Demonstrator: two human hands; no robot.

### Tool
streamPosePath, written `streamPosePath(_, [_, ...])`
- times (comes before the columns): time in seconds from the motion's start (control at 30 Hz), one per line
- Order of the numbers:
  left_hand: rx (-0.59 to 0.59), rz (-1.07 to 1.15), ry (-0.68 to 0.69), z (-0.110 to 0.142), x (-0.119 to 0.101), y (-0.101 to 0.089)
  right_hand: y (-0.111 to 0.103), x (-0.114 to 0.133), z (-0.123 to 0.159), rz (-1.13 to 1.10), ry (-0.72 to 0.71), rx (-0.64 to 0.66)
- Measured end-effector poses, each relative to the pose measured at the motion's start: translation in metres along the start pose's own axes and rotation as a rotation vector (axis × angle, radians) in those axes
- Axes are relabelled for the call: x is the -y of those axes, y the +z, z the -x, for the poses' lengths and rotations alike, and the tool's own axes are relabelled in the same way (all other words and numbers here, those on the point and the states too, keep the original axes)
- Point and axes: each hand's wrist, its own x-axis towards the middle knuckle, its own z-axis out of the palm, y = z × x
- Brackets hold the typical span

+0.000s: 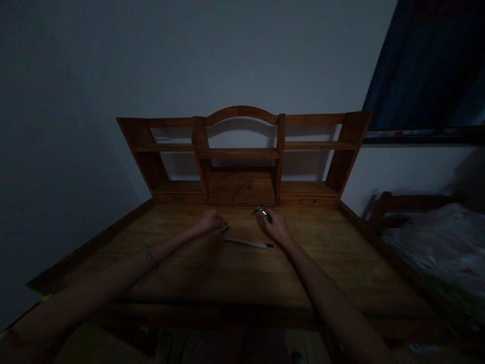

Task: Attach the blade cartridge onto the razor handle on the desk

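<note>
Held above the desk in my right hand [277, 228] is a razor [264, 212], its shiny metal neck and dark head pointing up and to the left. My left hand [209, 221] has its fingertips closed on a small dark-and-silver piece [225, 228] that resembles a razor head; the dim light hides its details. Just below and between the hands, a toothbrush [248, 243] with a pale handle and dark bristles lies on the wooden desk [235, 278], bristle end to the right.
A wooden shelf unit [242, 153] with several compartments rises from the desk's back edge, against the wall. Raised wooden edges run along both sides of the desk. At the right is a pale plastic-covered heap [439, 242] beside a wooden bed frame or chair back [386, 210].
</note>
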Motion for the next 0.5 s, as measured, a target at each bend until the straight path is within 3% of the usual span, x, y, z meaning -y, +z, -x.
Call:
streamPosePath(0.27, [0.057,0.148,0.09,0.009,-0.004,-0.012,-0.002,0.003,0.0,-0.025,0.011,0.028])
streamPosePath(0.5, [0.107,0.3,0.05,0.007,-0.001,-0.017,-0.001,0.001,0.0,0.012,0.019,0.028])
